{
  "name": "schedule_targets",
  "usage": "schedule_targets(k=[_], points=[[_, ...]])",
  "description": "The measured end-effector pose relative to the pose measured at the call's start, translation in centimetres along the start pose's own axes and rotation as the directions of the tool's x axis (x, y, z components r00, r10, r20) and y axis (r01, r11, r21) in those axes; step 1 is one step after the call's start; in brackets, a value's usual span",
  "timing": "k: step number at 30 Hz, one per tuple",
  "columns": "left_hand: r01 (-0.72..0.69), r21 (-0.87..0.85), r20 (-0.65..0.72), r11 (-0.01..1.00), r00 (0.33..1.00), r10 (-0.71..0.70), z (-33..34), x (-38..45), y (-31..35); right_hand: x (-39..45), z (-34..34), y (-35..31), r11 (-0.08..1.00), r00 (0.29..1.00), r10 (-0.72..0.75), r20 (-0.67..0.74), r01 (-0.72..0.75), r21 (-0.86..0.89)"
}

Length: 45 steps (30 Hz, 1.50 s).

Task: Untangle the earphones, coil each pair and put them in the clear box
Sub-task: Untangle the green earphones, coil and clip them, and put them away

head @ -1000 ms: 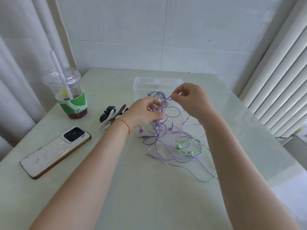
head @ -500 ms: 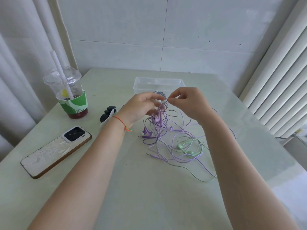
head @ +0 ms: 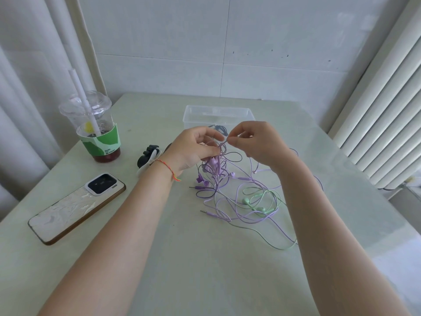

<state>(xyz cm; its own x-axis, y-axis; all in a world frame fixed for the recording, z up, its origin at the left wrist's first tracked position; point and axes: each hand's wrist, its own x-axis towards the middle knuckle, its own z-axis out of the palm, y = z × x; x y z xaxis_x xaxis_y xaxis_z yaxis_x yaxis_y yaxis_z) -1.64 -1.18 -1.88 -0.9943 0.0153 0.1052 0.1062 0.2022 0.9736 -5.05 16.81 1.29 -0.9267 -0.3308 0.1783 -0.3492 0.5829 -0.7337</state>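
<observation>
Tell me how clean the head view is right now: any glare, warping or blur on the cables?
Head view: soft, even daylight with only faint shadows; pale glare on the table at right near the radiator. Wide-angle warping bends the radiator and curtain at the edges. The earphones are sharp on the table, but strands blur together where the left hand and right hand pinch them.

The earphones [head: 230, 190] are one knotted mass of purple, dark and mint-green cords, its top lifted off the counter [head: 205, 270] just in front of the clear box [head: 218, 114], loose loops and jack plugs spread nearer the viewer. The clear box, a shallow rectangular plastic tub, stands upright and open behind the tangle.
</observation>
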Motion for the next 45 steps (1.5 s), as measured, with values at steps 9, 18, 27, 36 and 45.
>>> schedule_targets(k=[9,18,27,36,45], points=[[-0.063,-0.006,-0.033,0.998,0.998,0.062,0.3,-0.1,0.3,-0.2,0.3,-0.1,0.999,0.995,-0.034,0.099,0.032,0.02],[-0.103,-0.048,-0.177,0.994,0.98,0.093,0.4,0.1,0.6,-0.1,0.4,-0.3,0.998,0.997,-0.062,-0.045,0.063,0.02],[-0.078,0.024,-0.139,0.997,0.987,0.081,0.5,0.3,0.6,0.4,0.5,0.0,0.978,0.987,0.026,-0.161,0.008,0.209],[0.024,0.098,-0.072,0.995,0.997,-0.017,0.3,0.1,0.4,0.2,0.6,-0.7,0.967,0.99,0.044,-0.137,-0.007,0.257],[-0.054,-0.093,-0.19,0.994,0.981,0.035,0.3,0.0,0.9,0.0,-0.2,0.2,0.995,0.997,0.067,0.037,-0.07,0.074]])
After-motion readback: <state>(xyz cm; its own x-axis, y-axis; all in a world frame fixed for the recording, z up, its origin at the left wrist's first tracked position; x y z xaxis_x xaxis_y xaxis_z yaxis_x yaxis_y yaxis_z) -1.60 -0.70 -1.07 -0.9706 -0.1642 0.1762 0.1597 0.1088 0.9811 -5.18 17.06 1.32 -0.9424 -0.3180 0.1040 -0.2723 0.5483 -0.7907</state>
